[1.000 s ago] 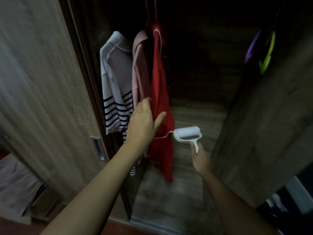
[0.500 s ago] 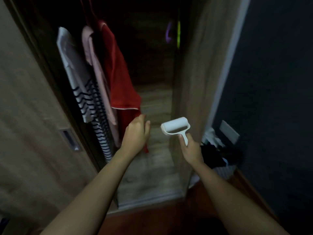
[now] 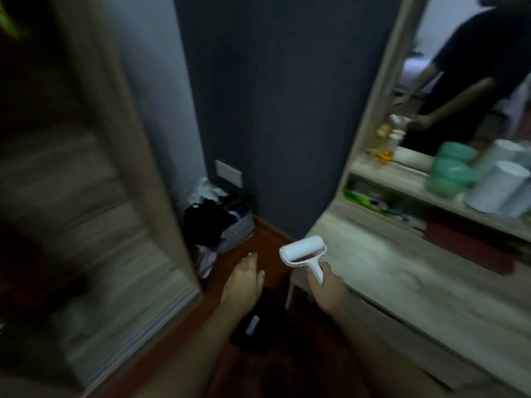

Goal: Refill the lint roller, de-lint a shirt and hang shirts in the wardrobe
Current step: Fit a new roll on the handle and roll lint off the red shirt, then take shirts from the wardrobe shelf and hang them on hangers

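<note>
One lint roller [image 3: 303,251] and two hands show, the left hand [image 3: 244,280] and the right hand [image 3: 327,285]. There is one laundry basket [image 3: 238,234], one wall plate [image 3: 228,172] and one mirror [image 3: 459,67]; the blurred white cylinders [image 3: 498,186] number at least two.

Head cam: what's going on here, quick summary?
A person holds a white lint roller by its handle in the right hand, raised at the near corner of a wooden dressing table. The left hand is empty, fingers relaxed, over the floor. The wardrobe stands at the left, and a basket of clothes sits in the corner between it and the table. The frame is motion-blurred.
</note>
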`<state>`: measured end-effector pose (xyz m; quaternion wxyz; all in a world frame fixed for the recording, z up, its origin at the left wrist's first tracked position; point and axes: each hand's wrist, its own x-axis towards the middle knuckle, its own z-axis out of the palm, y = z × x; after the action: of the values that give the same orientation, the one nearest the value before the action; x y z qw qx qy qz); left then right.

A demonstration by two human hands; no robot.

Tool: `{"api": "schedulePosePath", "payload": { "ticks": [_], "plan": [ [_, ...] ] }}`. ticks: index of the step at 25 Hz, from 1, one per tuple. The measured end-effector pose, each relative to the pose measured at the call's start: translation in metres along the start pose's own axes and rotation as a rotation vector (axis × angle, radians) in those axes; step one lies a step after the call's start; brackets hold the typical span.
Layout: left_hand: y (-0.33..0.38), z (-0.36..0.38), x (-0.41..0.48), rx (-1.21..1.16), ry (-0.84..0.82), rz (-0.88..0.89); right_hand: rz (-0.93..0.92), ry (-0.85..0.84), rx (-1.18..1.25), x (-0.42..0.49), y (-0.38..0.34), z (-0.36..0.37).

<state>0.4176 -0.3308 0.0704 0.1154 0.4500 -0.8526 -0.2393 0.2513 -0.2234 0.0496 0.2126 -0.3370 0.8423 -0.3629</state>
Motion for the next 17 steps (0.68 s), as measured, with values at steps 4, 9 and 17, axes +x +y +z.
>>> {"api": "schedulePosePath", "payload": {
  "ticks": [4, 9, 17],
  "plan": [
    [0.095, 0.076, 0.023, -0.031, -0.098, 0.166, 0.202, 0.1, -0.104, 0.021, 0.088, -0.082],
    [0.174, 0.196, 0.078, 0.095, -0.351, 0.197, 0.266, 0.137, -0.12, 0.066, 0.169, -0.162],
    [0.255, 0.258, 0.119, 0.277, -0.314, 0.175, 0.172, 0.092, -0.097, 0.125, 0.247, -0.201]
  ]
}}
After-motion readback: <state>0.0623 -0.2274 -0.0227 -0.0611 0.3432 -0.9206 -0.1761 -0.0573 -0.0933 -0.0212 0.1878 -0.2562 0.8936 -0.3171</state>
